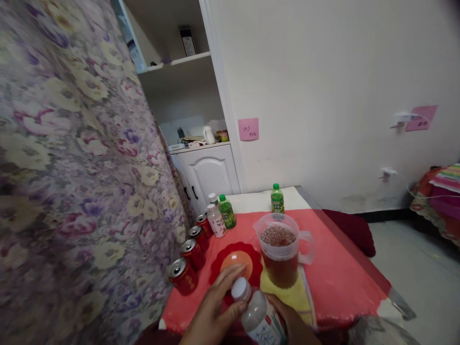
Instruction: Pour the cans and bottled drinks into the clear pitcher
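Observation:
At the bottom centre is a clear plastic bottle with a white cap and a printed label, tilted towards the left. My right hand is wrapped round its right side. My left hand is at the cap, thumb by the bottle's neck and fingers spread apart beyond the cap. Just past the hands lies a red scalloped plate with an orange centre. To its right a clear plastic jug holds foamy reddish-brown liquid and stands on a yellow cloth.
Several red cans line the table's left edge. Behind them stand a pink-patterned bottle, another white-capped bottle and a green bottle. A second green bottle is behind the jug. A floral curtain hangs at left.

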`<state>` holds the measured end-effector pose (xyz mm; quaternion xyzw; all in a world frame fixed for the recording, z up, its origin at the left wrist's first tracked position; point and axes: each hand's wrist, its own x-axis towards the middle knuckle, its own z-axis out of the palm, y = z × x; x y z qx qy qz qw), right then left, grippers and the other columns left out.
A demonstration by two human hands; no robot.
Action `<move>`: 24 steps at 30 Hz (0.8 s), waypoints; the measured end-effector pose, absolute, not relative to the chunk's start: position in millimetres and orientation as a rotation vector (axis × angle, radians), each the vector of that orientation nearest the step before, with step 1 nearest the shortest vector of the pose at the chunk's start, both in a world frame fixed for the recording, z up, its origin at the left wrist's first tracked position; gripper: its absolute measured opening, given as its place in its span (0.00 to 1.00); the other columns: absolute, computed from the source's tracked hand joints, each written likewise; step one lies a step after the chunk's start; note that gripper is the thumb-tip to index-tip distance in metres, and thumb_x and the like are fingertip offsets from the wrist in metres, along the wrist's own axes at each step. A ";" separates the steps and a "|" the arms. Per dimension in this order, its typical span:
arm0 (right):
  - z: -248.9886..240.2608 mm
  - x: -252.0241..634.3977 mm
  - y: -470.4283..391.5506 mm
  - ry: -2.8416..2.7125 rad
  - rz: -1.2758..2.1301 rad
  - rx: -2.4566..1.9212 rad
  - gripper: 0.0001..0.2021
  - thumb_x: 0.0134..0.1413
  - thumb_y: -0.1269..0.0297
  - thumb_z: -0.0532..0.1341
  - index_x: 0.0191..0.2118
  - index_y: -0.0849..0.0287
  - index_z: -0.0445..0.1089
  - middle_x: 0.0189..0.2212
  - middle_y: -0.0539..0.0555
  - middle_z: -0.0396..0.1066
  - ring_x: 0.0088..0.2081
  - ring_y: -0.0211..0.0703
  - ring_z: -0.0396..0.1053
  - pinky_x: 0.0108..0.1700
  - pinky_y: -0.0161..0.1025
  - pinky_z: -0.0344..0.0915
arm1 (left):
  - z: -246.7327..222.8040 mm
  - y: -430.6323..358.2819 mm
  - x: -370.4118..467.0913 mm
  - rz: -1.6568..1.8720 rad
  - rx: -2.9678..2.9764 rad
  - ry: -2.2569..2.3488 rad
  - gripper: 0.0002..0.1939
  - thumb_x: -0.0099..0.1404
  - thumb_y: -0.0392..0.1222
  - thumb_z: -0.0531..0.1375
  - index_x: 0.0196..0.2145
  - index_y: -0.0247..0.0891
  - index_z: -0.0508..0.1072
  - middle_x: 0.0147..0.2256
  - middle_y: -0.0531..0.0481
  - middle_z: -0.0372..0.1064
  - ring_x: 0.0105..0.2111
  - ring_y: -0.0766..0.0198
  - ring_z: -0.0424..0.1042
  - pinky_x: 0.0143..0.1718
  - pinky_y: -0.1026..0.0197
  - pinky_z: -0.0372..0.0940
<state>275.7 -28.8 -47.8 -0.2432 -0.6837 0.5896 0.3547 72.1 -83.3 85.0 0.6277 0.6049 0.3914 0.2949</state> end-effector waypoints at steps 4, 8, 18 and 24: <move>-51.1 274.3 -26.8 -1.726 1.570 -0.673 0.51 0.28 0.54 0.75 0.65 0.57 0.64 0.63 0.64 0.68 0.63 0.67 0.64 0.65 0.57 0.58 | 85.7 -80.8 78.9 1.112 1.669 1.687 0.20 0.58 0.52 0.67 0.46 0.43 0.80 0.49 0.42 0.78 0.49 0.48 0.74 0.51 0.49 0.68; -52.9 276.6 -29.3 -1.738 1.571 -0.691 0.48 0.31 0.60 0.73 0.65 0.58 0.64 0.63 0.64 0.68 0.63 0.66 0.64 0.65 0.56 0.59 | 87.7 -79.0 84.6 1.081 1.721 1.625 0.14 0.62 0.53 0.65 0.40 0.41 0.79 0.40 0.46 0.77 0.43 0.53 0.75 0.46 0.56 0.67; -55.4 282.3 -29.1 -1.823 1.546 -0.765 0.45 0.30 0.52 0.74 0.61 0.52 0.69 0.57 0.59 0.74 0.61 0.70 0.66 0.60 0.57 0.65 | 78.5 -78.5 80.1 1.137 1.640 1.567 0.18 0.58 0.57 0.67 0.38 0.41 0.80 0.38 0.46 0.75 0.41 0.53 0.74 0.45 0.55 0.67; -56.7 274.9 -26.2 -1.753 1.542 -0.671 0.53 0.29 0.45 0.74 0.66 0.58 0.63 0.62 0.65 0.68 0.64 0.71 0.61 0.66 0.57 0.57 | 33.5 -74.8 77.8 1.304 1.252 1.407 0.45 0.49 0.63 0.71 0.60 0.40 0.68 0.52 0.37 0.74 0.49 0.48 0.75 0.50 0.49 0.69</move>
